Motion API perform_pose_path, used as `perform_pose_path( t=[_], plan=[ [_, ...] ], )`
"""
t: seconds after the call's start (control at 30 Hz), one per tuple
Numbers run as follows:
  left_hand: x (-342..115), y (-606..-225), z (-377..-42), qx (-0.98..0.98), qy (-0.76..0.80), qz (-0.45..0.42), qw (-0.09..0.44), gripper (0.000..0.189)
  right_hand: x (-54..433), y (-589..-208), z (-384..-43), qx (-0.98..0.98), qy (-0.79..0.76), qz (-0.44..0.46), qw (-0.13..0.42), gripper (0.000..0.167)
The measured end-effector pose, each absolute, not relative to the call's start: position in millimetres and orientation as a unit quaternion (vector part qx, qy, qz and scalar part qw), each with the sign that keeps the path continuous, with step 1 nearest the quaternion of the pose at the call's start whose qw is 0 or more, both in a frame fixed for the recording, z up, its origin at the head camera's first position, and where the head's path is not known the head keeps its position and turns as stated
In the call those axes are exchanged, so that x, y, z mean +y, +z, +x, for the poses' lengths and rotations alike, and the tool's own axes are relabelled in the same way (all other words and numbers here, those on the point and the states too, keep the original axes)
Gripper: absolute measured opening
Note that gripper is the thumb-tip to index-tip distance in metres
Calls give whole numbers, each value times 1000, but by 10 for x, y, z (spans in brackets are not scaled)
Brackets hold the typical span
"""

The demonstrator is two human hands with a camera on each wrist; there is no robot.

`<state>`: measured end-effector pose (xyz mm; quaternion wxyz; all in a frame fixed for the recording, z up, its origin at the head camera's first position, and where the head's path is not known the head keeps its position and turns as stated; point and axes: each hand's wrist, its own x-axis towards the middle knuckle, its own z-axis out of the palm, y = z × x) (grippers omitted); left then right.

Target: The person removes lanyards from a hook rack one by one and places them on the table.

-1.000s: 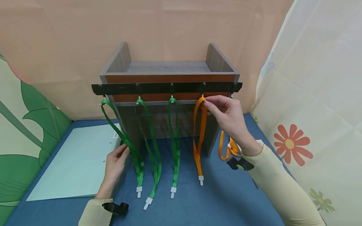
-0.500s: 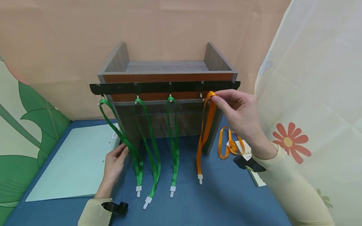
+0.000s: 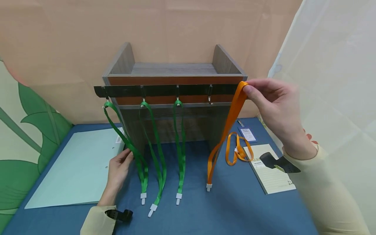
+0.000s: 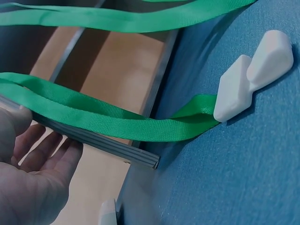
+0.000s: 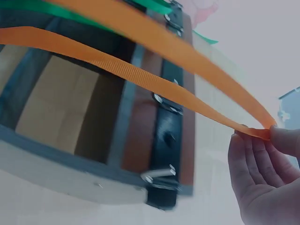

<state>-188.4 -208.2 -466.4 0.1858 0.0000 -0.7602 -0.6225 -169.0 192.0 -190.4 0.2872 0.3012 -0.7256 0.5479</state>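
My right hand [image 3: 280,109] pinches the top loop of an orange lanyard [image 3: 235,106] between thumb and fingers, right of the black hook strip [image 3: 158,90]. The band slants down to a white clip [image 3: 209,186] close over the blue cloth. A bare hook [image 3: 210,99] shows on the strip. Three hooks carry green lanyards, the left [image 3: 126,141], middle [image 3: 158,153] and right [image 3: 181,150], each with a white clip. Low at the grey wooden shelf unit [image 3: 176,80], my left hand [image 3: 118,168] grips the edge of its side panel [image 4: 117,149], beside the left green lanyard.
A second orange lanyard [image 3: 241,154] lies on the cloth at the right, near a notebook [image 3: 273,168] and a blue-edged card [image 3: 247,134]. On the left lies a large pale folder [image 3: 70,169]. A patterned curtain [image 3: 332,98] borders the right side.
The orange lanyard has come off its hook. My right hand has carried its loop right and upward, uncovering the notebook and card. My left hand has stayed put.
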Motion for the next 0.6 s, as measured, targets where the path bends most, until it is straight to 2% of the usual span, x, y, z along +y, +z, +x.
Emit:
perform_pose_path(
  t=[0.17, 0.47, 0.6],
  plan=[
    [-2020, -4510, -1803, -763, -618, -21, 189, 30, 2031, -1794, -1642, -689, 597, 297, 283, 17],
    [-2096, -4690, -1906, -762, -619, -1, 188, 29, 2224, -1648, -1702, -661, 642, 257, 291, 20],
    [-2050, -4562, -1830, -763, -620, -5, 186, 29, 2345, -1625, -1776, -647, 656, 250, 298, 23]
  ],
)
